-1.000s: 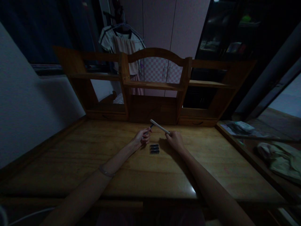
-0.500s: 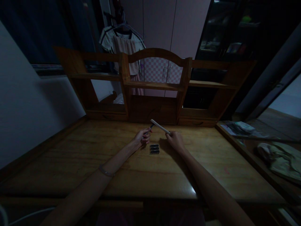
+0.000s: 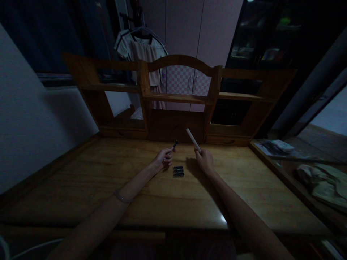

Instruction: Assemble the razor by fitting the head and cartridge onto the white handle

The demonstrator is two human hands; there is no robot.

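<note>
My left hand [image 3: 164,158] is closed around a razor [image 3: 175,144], its small dark head pointing up and away from me. My right hand [image 3: 204,160] grips the lower end of a slim white rod [image 3: 193,139], which leans up to the left; what kind of rod it is does not show. The razor and the rod are apart. Between my hands, a little nearer to me, a small clear pack with several dark bars in it [image 3: 178,171] lies on the wooden desk [image 3: 151,196].
A wooden shelf unit [image 3: 179,97] rises along the back of the desk. To the right, a lower surface holds a crumpled light cloth or bag [image 3: 325,182] and a packet [image 3: 282,145]. Clothes [image 3: 146,50] hang behind the shelves. A white cable [image 3: 38,247] runs at lower left.
My right hand has drawn the white rod away from the razor head, to the right, and the rod now stands steeper. The left hand has hardly moved.
</note>
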